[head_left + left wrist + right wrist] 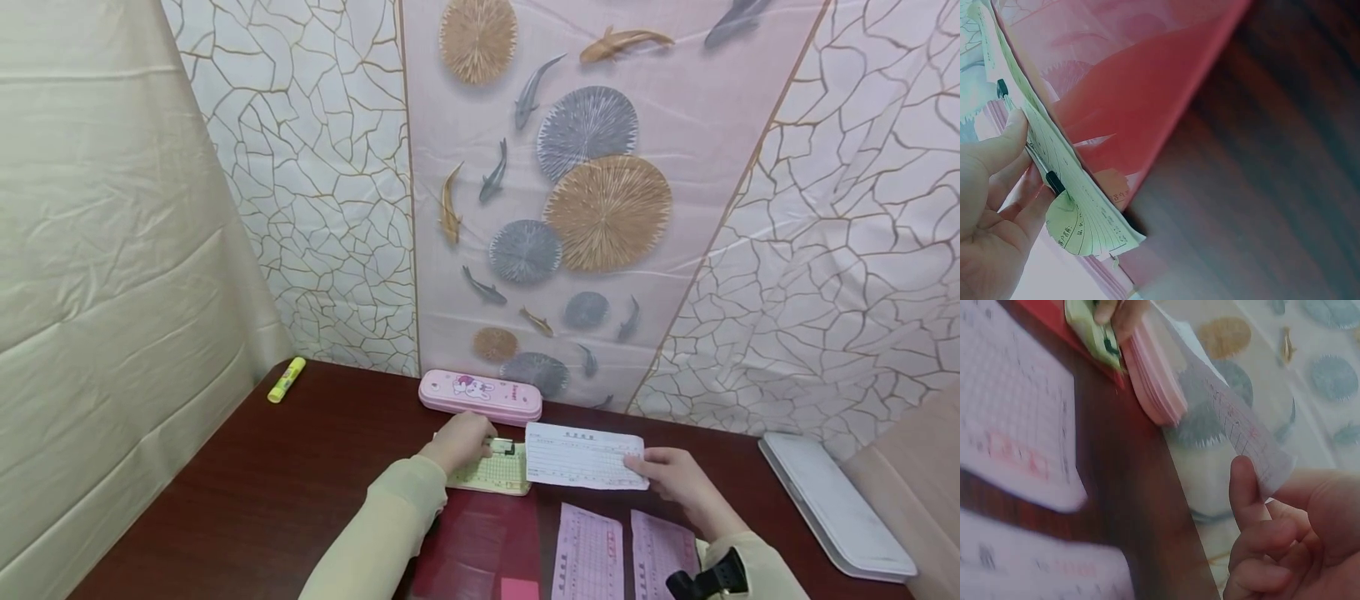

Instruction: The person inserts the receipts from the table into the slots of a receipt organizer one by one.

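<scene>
At the far end of a red clear-covered folder (483,546), my left hand (459,442) pinches a metal clip (504,447) with black ends. Under the clip lie pale green printed slips (491,475); in the left wrist view the corner of one slip (1067,228) curls up near the fingers. My right hand (675,479) holds a white printed form (581,457) by its right edge, between thumb and fingers. The form is raised beside the green slips, and its left edge meets them in the head view.
Two pink printed forms (588,550) lie side by side right of the folder. Behind my left hand stands a pink pencil case (480,395). A yellow glue stick (287,381) rests at the table's back left corner, and a flat white case (840,508) lies at the right.
</scene>
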### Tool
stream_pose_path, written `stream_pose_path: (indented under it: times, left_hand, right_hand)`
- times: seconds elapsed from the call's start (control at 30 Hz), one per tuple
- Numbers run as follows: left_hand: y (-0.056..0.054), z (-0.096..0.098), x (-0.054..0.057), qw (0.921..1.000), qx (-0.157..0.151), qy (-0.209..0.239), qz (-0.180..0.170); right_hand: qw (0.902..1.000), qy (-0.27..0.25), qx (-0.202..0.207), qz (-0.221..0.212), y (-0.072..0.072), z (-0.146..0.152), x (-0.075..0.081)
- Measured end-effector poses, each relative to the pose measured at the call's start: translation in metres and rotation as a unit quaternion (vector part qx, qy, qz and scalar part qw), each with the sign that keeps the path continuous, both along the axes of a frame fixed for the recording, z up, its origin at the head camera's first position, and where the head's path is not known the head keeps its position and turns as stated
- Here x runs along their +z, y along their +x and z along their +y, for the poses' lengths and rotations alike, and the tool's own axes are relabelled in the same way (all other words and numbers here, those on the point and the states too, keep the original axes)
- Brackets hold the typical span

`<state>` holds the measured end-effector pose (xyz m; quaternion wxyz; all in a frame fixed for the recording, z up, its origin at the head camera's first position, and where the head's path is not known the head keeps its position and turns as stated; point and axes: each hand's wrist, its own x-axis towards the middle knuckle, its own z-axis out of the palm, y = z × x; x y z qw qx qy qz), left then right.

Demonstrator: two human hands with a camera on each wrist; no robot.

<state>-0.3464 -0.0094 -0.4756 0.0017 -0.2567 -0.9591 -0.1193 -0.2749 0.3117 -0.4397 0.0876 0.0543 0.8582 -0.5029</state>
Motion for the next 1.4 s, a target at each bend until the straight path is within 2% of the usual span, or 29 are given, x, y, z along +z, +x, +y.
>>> stream_pose_path:
  times: [0.37, 0.63, 0.83, 1.17, 1.4]
  left_hand:
    - [-0.001, 0.000, -0.001, 1.0000, 0.004, -0.001, -0.003]
    - [-0.001, 0.001, 0.000, 0.9999, 0.007, -0.001, -0.008]
    - [0.000, 0.002, 0.002, 1.0000, 0.000, -0.004, 0.006]
    - [0.002, 0.001, 0.004, 0.9992, 0.030, 0.008, -0.025]
    - [0.002, 0.001, 0.003, 0.9991, 0.032, 0.005, -0.028]
  right_hand:
    - [0.9999, -0.007, -0.008, -0.004, 0.000, -0.028, -0.007]
    - [0.9999, -0.001, 0.007, 0.009, 0.004, -0.043, -0.015]
    - [0.9995, -0.019, 0.022, 0.007, 0.008, -0.055, -0.020]
    - [0.9992, -0.031, 0.015, -0.023, 0.010, -0.081, -0.023]
    - [0.9990, -0.034, 0.027, -0.014, 0.010, -0.096, -0.027]
